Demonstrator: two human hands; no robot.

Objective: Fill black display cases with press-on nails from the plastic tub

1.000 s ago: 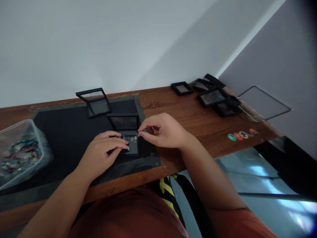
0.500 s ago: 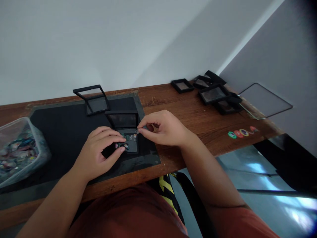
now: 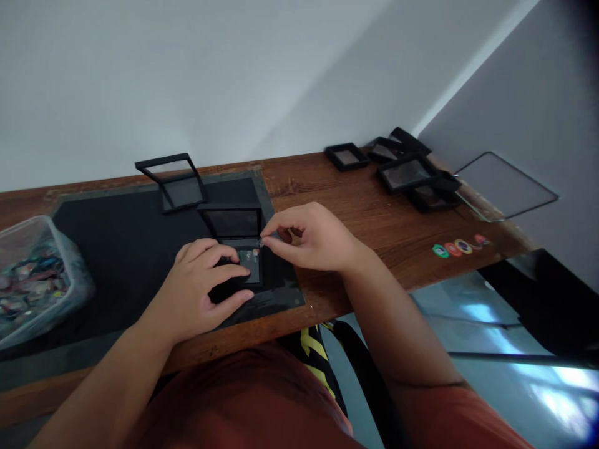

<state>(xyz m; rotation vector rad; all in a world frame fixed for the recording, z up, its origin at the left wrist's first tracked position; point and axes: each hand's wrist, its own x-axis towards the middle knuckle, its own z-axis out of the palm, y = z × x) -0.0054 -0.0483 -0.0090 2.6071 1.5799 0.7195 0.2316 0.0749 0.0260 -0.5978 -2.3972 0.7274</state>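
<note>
A small black hinged case [image 3: 255,274] lies on the dark mat with its windowed lid [image 3: 233,222] tilted up at the back. Several tiny coloured pieces [image 3: 249,254] rest in its base, partly covered by my fingers. My left hand [image 3: 203,284] spreads over the left side of the case, fingers apart, the fingertips on or just above the base. At the case's right rear corner, my right hand [image 3: 309,237] pinches a thin, clear-looking sliver [image 3: 259,242] between thumb and forefinger. What exactly it is cannot be made out.
A clear plastic tub [image 3: 70,262] of mixed small pieces stands at the left. Behind the case is an open black frame [image 3: 182,193]. Several black frames [image 3: 407,173] are piled at the back right. Round coloured stickers [image 3: 452,249] lie near the table's right edge.
My left hand has shifted right over the case; its thumb and fingers have spread and moved off the dark round pieces. My right hand keeps its pinch at the corner.
</note>
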